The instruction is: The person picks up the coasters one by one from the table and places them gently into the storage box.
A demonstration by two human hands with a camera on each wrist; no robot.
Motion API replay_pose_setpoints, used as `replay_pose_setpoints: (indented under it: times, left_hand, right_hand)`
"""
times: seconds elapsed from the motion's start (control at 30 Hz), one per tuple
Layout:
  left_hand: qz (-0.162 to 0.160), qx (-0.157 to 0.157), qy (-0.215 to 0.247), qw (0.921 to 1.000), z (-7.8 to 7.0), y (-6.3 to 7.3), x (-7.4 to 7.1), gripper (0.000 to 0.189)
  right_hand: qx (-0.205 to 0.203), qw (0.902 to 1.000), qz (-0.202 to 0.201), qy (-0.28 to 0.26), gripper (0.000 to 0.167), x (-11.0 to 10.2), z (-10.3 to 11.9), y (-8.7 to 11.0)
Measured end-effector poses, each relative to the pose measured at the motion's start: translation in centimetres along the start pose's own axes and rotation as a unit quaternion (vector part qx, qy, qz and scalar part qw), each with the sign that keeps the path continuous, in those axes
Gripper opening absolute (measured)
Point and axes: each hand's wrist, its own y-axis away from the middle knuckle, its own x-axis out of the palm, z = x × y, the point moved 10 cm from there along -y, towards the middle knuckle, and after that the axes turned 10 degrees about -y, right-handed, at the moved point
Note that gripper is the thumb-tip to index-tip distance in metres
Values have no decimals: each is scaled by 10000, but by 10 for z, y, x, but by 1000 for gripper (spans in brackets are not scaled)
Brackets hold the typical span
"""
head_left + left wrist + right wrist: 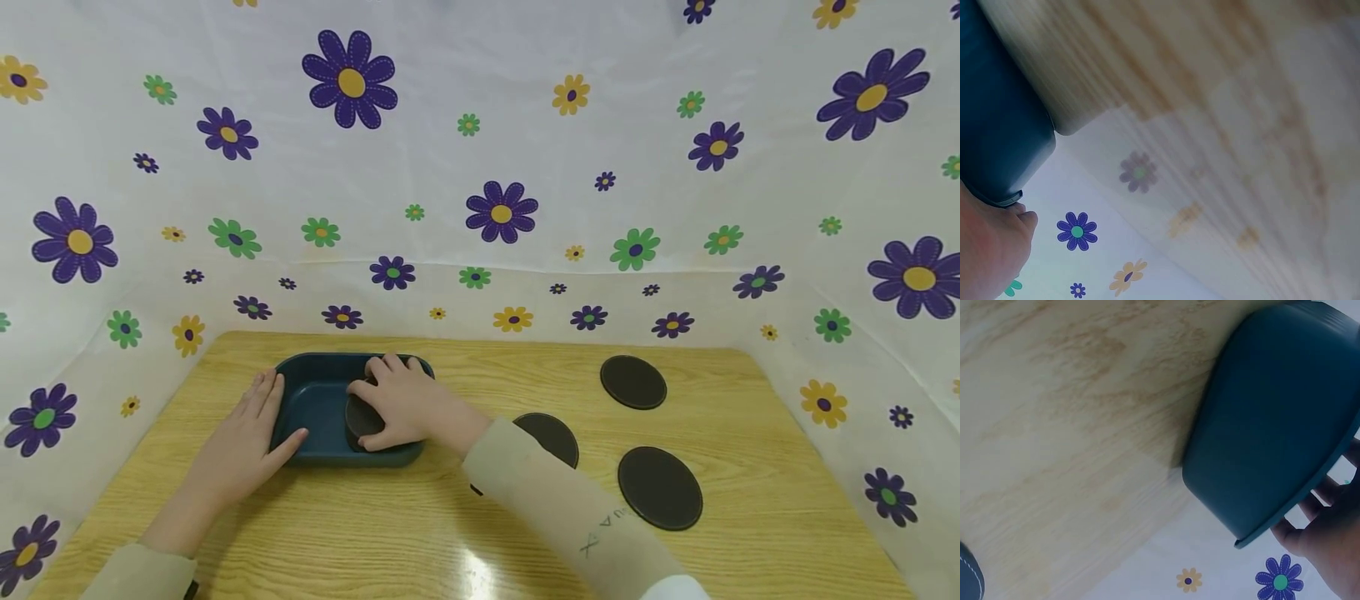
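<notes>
A dark blue rectangular bin (318, 461) with rounded corners stands at the left of the table. My right hand (401, 404) reaches into its right side and grips a dark round coaster (363, 417), with thumb and fingers spread round its edge. Whether more coasters lie under it is hidden. My left hand (243, 437) rests against the bin's left wall. Its fingers are straight along the outside, and the thumb lies over the front left corner. In the right wrist view the bin's outer wall (1272, 425) shows, with the fingertips at its rim.
Three black round coasters lie on the right of the wooden table (420, 533): a back one (633, 382), a front one (660, 487), and one (551, 437) partly behind my right forearm. A white flowered cloth (435, 150) hangs round the table's back and sides.
</notes>
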Motion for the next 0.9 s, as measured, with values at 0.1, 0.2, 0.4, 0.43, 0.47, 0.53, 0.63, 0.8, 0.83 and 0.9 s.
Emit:
replay_pose_setpoints:
  times: [0.1,0.2,0.4,0.43,0.47,0.53,0.63,0.8,0.83,0.9]
  left_hand:
    - [17,4,16,10000,0,0,0,95]
    - [4,18,26,10000,0,0,-1,95]
    - [-32,22,48,10000,0,1,-1,95]
    - [-36,20,47,10000,0,1,-2,95]
    - [-40,18,48,10000,0,0,-2,95]
    - [-46,12,43,10000,0,0,-1,95]
    - [-66,14,46,10000,0,0,0,95]
    - [-75,6,58,10000,0,0,-1,95]
    - [-74,5,54,10000,0,0,-1,95]
    - [-66,-10,44,10000,-1,1,-1,95]
  right_hand:
    - [22,10000,14,49,72,4,0,-2]
    - [57,9999,15,98,72,8,-1,-3]
    - [91,9998,84,173,70,14,-4,-3]
    - [89,9998,86,182,70,13,-5,-3]
    - [89,9997,80,191,70,13,-5,-2]
    - [90,9998,56,167,69,11,-6,-1]
    - [113,9998,62,147,69,10,-9,0]
    - [121,9998,76,101,70,6,-13,3]
    - [110,9999,74,102,70,4,-14,4]
    - [80,9999,60,114,70,2,-16,7]
